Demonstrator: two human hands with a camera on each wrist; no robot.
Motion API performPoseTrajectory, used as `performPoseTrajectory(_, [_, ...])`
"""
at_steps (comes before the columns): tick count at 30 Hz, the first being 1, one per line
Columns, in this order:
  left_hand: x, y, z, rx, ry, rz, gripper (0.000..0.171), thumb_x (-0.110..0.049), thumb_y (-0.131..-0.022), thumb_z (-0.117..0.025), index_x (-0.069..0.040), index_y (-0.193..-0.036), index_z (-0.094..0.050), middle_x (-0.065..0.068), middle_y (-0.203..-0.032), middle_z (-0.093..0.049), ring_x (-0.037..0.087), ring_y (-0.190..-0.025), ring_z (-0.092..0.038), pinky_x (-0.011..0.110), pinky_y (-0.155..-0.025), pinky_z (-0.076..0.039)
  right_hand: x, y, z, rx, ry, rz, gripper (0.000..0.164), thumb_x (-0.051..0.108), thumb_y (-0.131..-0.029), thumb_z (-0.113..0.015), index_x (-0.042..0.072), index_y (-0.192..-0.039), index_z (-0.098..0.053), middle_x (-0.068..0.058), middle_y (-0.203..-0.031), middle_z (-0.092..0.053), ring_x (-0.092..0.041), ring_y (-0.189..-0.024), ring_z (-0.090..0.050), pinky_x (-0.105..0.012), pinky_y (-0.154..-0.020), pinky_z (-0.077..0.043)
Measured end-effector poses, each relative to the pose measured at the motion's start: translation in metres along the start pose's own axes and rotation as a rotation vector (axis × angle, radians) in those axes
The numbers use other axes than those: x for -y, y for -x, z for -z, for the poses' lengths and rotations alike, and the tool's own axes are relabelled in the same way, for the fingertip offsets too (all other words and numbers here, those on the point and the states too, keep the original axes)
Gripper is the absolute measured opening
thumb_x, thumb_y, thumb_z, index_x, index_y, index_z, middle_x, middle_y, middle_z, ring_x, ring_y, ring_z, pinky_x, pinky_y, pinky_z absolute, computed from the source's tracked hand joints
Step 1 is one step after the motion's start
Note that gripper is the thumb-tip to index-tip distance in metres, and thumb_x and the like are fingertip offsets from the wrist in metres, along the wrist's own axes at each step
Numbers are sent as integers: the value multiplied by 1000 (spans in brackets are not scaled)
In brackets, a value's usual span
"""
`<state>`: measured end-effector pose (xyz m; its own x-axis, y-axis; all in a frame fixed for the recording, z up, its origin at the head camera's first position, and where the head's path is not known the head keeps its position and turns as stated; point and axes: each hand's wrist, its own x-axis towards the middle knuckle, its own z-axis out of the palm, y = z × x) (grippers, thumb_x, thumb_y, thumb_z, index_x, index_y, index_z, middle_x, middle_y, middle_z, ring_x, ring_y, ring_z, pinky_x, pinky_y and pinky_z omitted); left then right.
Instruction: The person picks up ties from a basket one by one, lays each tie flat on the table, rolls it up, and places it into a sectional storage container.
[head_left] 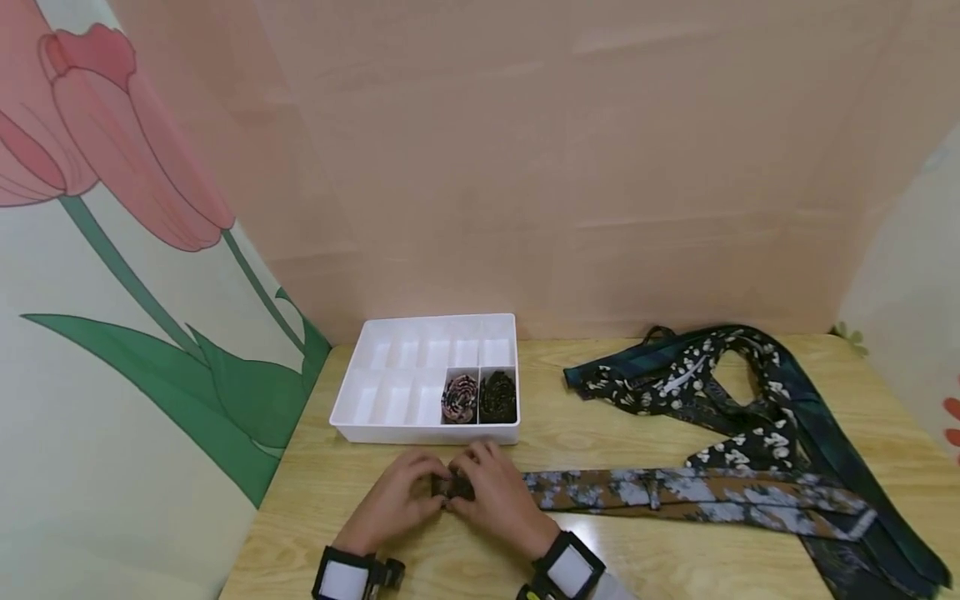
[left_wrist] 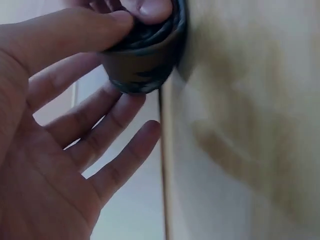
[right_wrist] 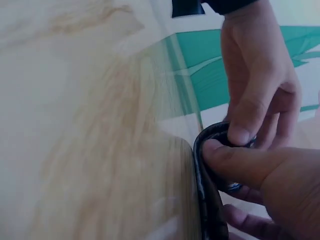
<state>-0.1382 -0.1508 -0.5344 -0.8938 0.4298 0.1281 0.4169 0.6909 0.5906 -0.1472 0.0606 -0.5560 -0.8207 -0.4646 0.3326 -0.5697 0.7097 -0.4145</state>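
A brown necktie with a blue-grey floral pattern (head_left: 675, 493) lies stretched along the table, its left end wound into a small roll (left_wrist: 142, 65). My left hand (head_left: 397, 500) pinches the roll between thumb and forefinger, other fingers spread out in the left wrist view. From the other side my right hand (head_left: 502, 500) grips the same roll, its thumb (right_wrist: 232, 157) pressed in near the coil. The tie's band (right_wrist: 210, 210) runs off from the coil beneath the right hand. In the head view the hands cover much of the roll.
Just beyond the hands stands a white compartment tray (head_left: 427, 434). A pinkish patterned rolled tie (head_left: 459, 400) and a dark green one (head_left: 498, 397) fill two front-right compartments. At right lie a black floral tie (head_left: 750, 446) and a dark green-blue tie (head_left: 832, 442), overlapping.
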Motion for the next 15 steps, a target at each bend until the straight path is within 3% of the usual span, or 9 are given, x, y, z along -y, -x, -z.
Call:
performPoseTrajectory(4, [-2, -1, -2, 19, 27, 4, 40, -10, -85, -87, -19, -120, -70, -6, -122, -68, 14, -115, -64, 38, -102, -57, -3, 3, 3, 0, 2, -13, 49, 44, -77, -94, 18, -113, -75, -1, -119, -67, -22, -115, -55, -42, -101, -51])
performPoseTrajectory(9, [-6, -3, -3, 8, -18, -38, 35, -8, -82, -87, -20, -114, -76, -7, -119, -68, 15, -114, -63, 39, -101, -57, -5, 5, 7, 43, -24, -3, 52, 45, -77, -94, 19, -117, -73, -1, -122, -66, -22, -116, -55, -43, -101, -51])
performPoseTrajectory(15, [-10, -4, -12, 30, -24, 9, 42, -11, -83, -87, -20, -119, -69, -6, -121, -67, 12, -116, -62, 40, -103, -56, -9, 10, 10, 64, -11, -11, 51, 46, -76, -94, 19, -113, -73, 2, -117, -66, -19, -111, -55, -42, -97, -51])
